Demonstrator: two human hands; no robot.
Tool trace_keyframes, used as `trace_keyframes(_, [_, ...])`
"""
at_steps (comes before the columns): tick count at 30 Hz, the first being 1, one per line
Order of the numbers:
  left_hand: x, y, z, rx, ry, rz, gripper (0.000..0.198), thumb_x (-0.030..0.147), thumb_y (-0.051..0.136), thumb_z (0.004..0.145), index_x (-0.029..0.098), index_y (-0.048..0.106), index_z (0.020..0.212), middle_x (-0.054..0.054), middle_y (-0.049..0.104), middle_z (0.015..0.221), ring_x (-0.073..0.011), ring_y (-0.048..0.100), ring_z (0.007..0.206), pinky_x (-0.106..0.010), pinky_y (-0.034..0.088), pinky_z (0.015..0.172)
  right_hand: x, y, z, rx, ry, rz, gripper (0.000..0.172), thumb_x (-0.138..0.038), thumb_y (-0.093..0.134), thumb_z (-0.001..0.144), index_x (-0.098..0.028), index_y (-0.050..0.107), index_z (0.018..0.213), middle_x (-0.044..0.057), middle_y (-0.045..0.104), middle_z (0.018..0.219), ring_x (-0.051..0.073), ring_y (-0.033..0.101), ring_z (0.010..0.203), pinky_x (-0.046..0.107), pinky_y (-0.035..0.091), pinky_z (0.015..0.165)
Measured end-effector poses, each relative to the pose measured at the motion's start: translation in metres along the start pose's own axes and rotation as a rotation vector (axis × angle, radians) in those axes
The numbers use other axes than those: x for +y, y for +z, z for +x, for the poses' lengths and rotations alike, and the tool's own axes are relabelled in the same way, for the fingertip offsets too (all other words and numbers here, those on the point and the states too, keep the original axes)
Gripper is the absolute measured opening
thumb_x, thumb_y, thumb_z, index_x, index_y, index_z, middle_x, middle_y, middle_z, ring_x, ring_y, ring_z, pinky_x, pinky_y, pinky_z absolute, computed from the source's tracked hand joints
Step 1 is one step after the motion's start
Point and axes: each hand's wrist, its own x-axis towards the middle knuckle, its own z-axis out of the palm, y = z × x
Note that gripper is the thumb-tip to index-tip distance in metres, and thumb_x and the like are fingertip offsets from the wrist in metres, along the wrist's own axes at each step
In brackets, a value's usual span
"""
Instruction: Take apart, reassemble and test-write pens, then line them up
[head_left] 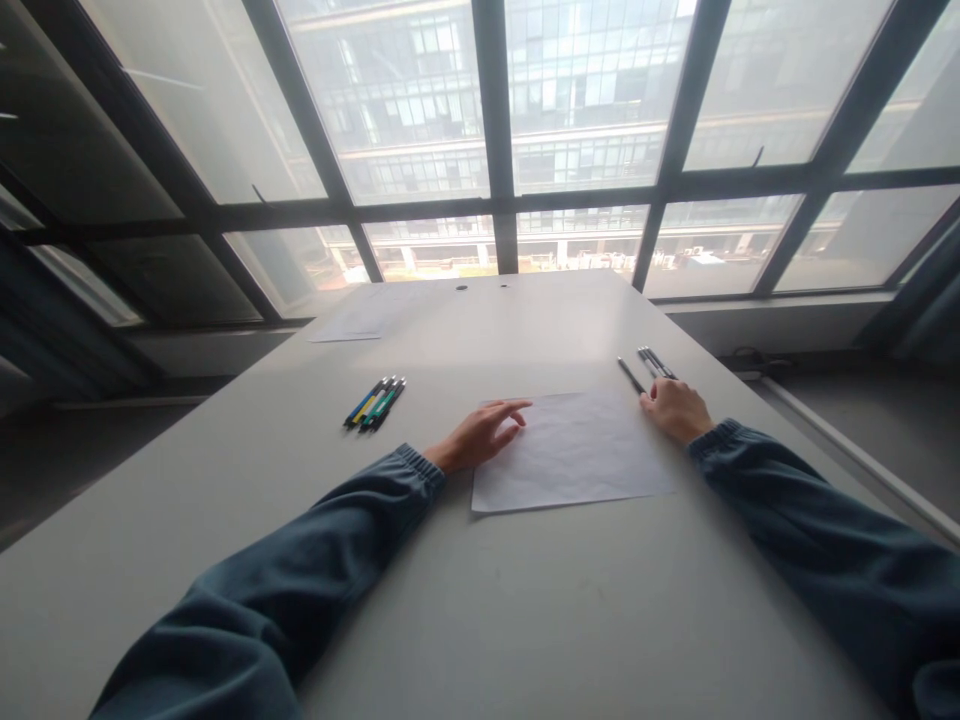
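Note:
A white sheet of paper (581, 455) lies on the table in front of me, slightly creased. My left hand (484, 437) rests over its left edge, with the index finger stretched out and the others loosely bent; nothing is in it. Just right of the sheet, my right hand (679, 410) is closed, its fingertips at the near end of a black pen (630, 374). Beside that pen, several more pens (655, 361) lie close together, their near ends partly hidden by the hand. The exact grip is small and hard to make out.
Several pens with blue, yellow and green barrels (375, 404) lie side by side at the left. Farther back, more white paper (352, 325) is at the table's left edge. A small dark round object (461, 288) sits at the far end of the white table (495, 610), before large windows.

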Motion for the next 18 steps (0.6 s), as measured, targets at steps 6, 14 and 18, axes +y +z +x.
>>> trace_keyframes(6, [-0.002,0.002,0.000,0.006,0.016,0.002,0.045,0.020,0.054,0.097,0.022,0.049,0.141,-0.005,0.074,0.106,-0.0195,0.065,0.111,-0.040,0.050,0.104,0.000,0.002,-0.003,0.006,0.027,0.022,0.028,-0.037,0.054,0.090,-0.017,0.073,0.094,0.018,0.072,0.097,0.032,0.069,0.095,0.039,0.051,0.084])
trace_keyframes(14, [0.000,0.002,0.001,0.000,0.008,0.008,0.044,0.022,0.053,0.098,0.022,0.050,0.141,-0.005,0.074,0.106,-0.0195,0.067,0.108,-0.039,0.051,0.103,0.002,0.005,0.003,0.022,0.056,0.025,0.030,-0.038,0.052,0.091,-0.018,0.074,0.096,0.018,0.073,0.099,0.033,0.070,0.094,0.040,0.052,0.082])
trace_keyframes(18, [0.000,0.002,0.001,-0.005,0.012,0.013,0.043,0.022,0.054,0.097,0.023,0.050,0.141,-0.005,0.074,0.105,-0.0195,0.067,0.108,-0.039,0.051,0.102,0.006,0.007,0.008,0.026,0.093,0.025,0.030,-0.037,0.052,0.090,-0.018,0.074,0.098,0.018,0.074,0.100,0.032,0.070,0.094,0.039,0.052,0.081])
